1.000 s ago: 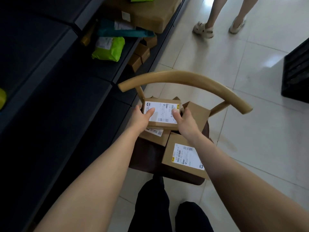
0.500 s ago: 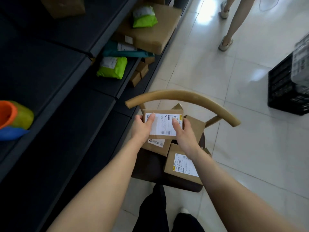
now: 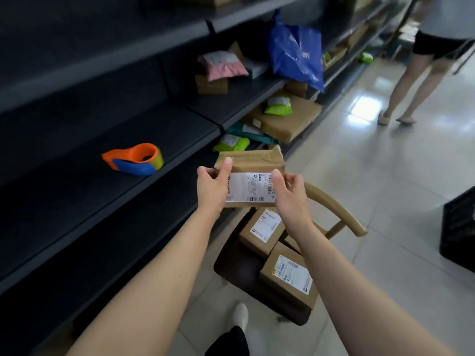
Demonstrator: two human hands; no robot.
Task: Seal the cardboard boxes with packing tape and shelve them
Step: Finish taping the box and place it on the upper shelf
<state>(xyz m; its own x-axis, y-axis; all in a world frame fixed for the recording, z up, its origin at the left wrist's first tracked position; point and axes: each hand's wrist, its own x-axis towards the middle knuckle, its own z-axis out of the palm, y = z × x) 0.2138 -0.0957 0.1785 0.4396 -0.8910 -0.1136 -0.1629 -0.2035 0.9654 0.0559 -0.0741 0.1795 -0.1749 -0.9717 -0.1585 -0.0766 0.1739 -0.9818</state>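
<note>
Both hands grip 1 small cardboard box point(image 3: 250, 176), lifted clear of the chair point(image 3: 336, 214) & held at about the height of the dark shelf point(image 3: 108, 160) to the left; the box's long axis runs left-right between the hands, label point(image 3: 250, 187) facing the camera, taped top point(image 3: 253, 156) tilted away; left hand point(image 3: 212, 187) closed on the left end w/ thumb up over the top edge, right hand point(image 3: 289, 191) closed on the right end w/ thumb across the label; neither hand is loose, both clamp the same box. The shelf lies left & slightly ahead of the box, so the left hand is the nearer 1; I judge the next move is a sideways carry leftward, short end leading. On that shelf sits an orange-blue tape dispenser point(image 3: 135, 159), well apart from the box (room beside it looks ample). 2 more labelled boxes point(image 3: 285, 273) rest on the chair seat below the hands, w/ perhaps a 3rd half hidden; whether those are sealed I can't tell. Top seam here looks taped already, so shelving seems the step in hand.
</note>
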